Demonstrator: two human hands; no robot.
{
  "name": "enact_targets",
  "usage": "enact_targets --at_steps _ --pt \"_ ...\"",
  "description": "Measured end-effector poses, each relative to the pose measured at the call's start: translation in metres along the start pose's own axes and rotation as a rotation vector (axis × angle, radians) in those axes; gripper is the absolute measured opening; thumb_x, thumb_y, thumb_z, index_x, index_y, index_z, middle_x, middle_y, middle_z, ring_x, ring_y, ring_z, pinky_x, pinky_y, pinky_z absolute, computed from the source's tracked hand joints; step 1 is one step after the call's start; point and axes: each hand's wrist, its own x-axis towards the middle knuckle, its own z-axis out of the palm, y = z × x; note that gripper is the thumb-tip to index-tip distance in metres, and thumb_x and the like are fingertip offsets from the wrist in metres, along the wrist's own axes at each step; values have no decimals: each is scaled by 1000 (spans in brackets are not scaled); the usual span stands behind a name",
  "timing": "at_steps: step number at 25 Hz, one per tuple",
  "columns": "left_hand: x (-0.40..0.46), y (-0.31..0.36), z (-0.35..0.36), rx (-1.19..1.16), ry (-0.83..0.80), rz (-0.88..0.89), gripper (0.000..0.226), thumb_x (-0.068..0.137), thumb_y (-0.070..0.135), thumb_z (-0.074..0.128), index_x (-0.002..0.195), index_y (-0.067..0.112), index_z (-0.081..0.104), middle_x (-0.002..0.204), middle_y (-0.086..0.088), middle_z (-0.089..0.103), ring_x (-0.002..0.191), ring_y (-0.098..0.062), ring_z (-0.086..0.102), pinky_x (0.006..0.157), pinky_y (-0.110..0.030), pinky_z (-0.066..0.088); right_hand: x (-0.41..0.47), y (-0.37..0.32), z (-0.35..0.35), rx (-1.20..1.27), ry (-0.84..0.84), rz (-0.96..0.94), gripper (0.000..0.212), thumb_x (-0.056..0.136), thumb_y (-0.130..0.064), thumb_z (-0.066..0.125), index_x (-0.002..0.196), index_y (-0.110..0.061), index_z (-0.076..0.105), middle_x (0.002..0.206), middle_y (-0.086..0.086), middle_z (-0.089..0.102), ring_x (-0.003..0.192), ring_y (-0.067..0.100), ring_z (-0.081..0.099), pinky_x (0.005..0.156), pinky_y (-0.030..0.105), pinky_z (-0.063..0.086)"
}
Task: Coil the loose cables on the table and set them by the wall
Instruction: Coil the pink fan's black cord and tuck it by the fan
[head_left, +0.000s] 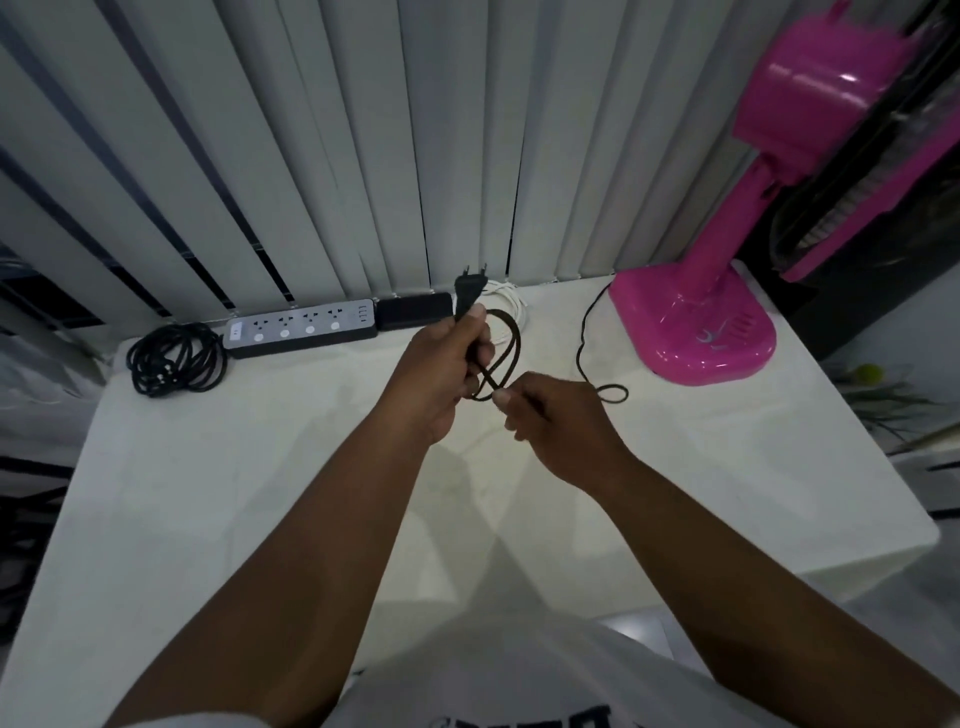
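Note:
Above the middle of the white table (260, 493), my left hand (441, 374) grips a black power cable (511, 348) just below its two-pin plug (470, 288), which points up. A loop of that cable hangs from this hand. My right hand (550, 415) pinches the same cable where the loop crosses. From there the cable runs right across the table, curls once, then leads toward the pink fan base (696, 327). A coiled black cable (176, 358) lies at the back left by the blinds. A white coiled cable (511, 301) sits behind my left hand, partly hidden.
A power strip (301, 327) and a black adapter box (413, 309) lie along the vertical blinds (311, 156) at the table's back edge. The pink fan stands at the back right. The table's right edge (883, 467) drops off beside a plant.

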Motion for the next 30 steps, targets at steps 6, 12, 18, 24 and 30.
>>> enact_targets --at_steps 6,12,18,24,30 --pt "6 18 9 -317 40 34 36 101 37 44 71 17 47 48 6 30 41 -8 31 43 -22 41 19 95 -43 -411 -362 -81 54 89 -52 21 81 -22 65 73 -10 66 78 11 62 92 37 45" --pt "17 27 12 -466 -6 -23 37 102 39 38 76 18 52 45 10 32 34 -3 25 32 -15 15 49 151 -69 -241 -610 1 31 102 -32 40 93 -15 63 118 5 67 137 7 38 112 23 25" --pt "14 34 11 -237 62 -89 35 101 37 38 82 15 58 46 10 32 35 -2 24 35 -16 13 86 167 -86 -428 -506 -48 58 89 -61 37 77 -14 69 75 5 69 82 28 67 79 39 52" --pt "49 -12 41 -125 277 -232 31 102 30 41 84 12 58 55 5 40 36 -3 23 34 -16 12 136 133 -84 -161 -116 144 37 90 -43 63 76 -13 78 59 -3 60 69 19 62 67 28 43" --pt "110 -43 77 -134 361 -286 33 103 31 42 85 8 57 67 -2 54 37 -4 33 34 -16 21 138 111 -75 77 -152 6 18 94 -20 56 94 -14 73 66 -8 64 61 -2 56 64 21 41"
